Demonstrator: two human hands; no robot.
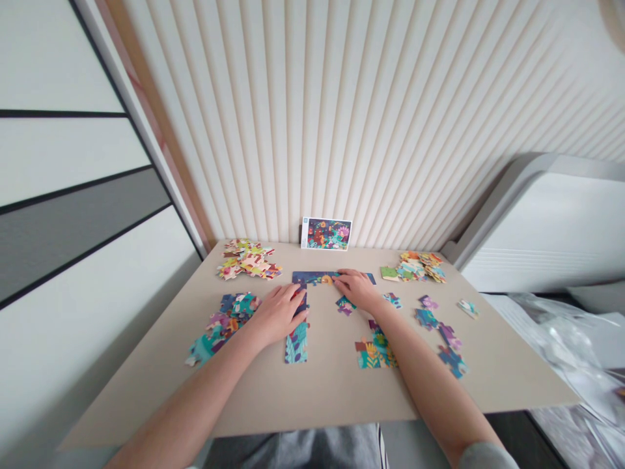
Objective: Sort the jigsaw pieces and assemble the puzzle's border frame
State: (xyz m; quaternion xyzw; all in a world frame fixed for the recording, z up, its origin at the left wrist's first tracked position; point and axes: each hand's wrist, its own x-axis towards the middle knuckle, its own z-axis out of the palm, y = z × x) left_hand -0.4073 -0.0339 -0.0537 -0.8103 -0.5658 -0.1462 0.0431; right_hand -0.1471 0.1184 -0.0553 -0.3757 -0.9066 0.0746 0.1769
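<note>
My left hand lies with fingers spread on the left column of joined puzzle pieces, covering part of it. The top row of joined dark blue pieces meets that column at a corner. My right hand rests palm down on this row, its fingertips near a yellow-orange patch; whether a piece is under them is hidden. Just below it lie loose pieces. A joined block with yellow plants sits beside my right forearm. Behind the row, a picture card leans upright against the wall.
Piles of pieces lie at the back left, left and back right of the table. Several loose pieces are scattered on the right. Clear plastic wrapping lies beyond the table's right edge.
</note>
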